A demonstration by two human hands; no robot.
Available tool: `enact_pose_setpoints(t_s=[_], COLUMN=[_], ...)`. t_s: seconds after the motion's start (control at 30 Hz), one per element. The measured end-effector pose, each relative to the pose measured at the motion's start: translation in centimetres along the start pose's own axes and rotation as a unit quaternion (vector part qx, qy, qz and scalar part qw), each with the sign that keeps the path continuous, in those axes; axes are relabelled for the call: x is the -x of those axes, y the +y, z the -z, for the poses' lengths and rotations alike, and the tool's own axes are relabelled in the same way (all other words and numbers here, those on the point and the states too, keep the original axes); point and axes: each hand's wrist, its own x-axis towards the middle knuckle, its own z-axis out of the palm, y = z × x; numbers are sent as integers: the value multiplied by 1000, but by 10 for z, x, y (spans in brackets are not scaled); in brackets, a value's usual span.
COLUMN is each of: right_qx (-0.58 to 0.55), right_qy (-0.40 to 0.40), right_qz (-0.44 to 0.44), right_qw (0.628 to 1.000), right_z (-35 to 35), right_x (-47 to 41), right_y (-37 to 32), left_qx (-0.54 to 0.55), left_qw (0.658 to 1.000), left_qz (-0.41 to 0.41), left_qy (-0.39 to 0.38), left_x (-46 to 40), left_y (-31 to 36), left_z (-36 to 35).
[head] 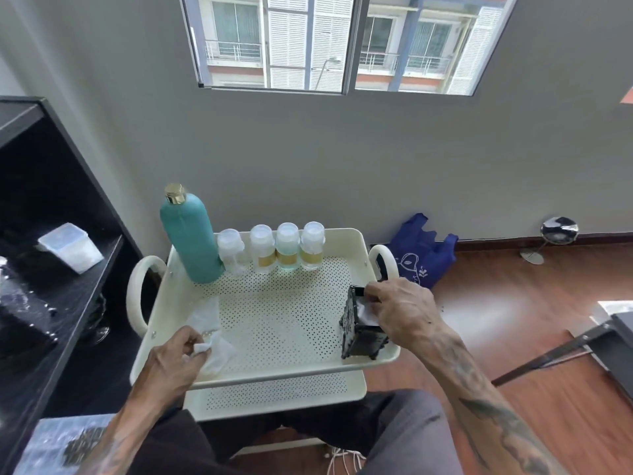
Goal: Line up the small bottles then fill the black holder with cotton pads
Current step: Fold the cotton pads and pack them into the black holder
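Observation:
Several small clear bottles [287, 246] with white caps stand in a row along the far wall of the cream cart tray [274, 313], right of a tall teal bottle [189, 234]. The black holder [359, 329] stands at the tray's front right corner. My right hand [400, 311] is over its top, pressing a white cotton pad [365, 311] into it. At the front left, my left hand [178, 361] pinches a cotton pad [202, 347] at the mouth of a clear plastic bag [212, 332] lying on the tray.
A black shelf unit [51, 269] stands at the left with a clear lidded box [70, 246]. A blue bag [423, 252] leans against the grey wall. The cart has a lower perforated shelf [274, 392]. My knees are under the cart; wood floor lies to the right.

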Motion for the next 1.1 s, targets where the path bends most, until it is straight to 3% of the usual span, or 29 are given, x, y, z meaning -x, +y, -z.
enact_pose_setpoints(t_s=[0.1,0.27,0.33,0.43,0.57,0.77,0.9,1.0,1.1], right_qx=[-19,2,-8,-59,-82,-151,-171,-181,-180], right_qy=[47,-149,-130,-33,-121,-115,-104,-96,-96], right_qz=[11,-26,-20,18,30,43,47,47,48], right_qw=[999,989,991,998,989,981,979,978,978], right_z=[11,3,6,19,16,-4,-7,-8,-9], right_x=[10,2,0,4,2,-5,-3,0,1], right_y=[3,-3,2,18,40,54,55,56,57], left_qx=[-3,23,50,115,194,329,264,89,18], left_qw=[1000,1000,999,992,978,932,941,978,979], left_qz=[6,15,8,0,-27,-118,-151,-166,-200], left_qy=[0,1,12,45,78,-94,-152,-84,-17], left_x=[0,2,3,5,9,18,13,5,3], left_y=[0,5,3,2,37,160,211,221,221], left_z=[-1,1,2,7,16,-6,-55,-93,-105])
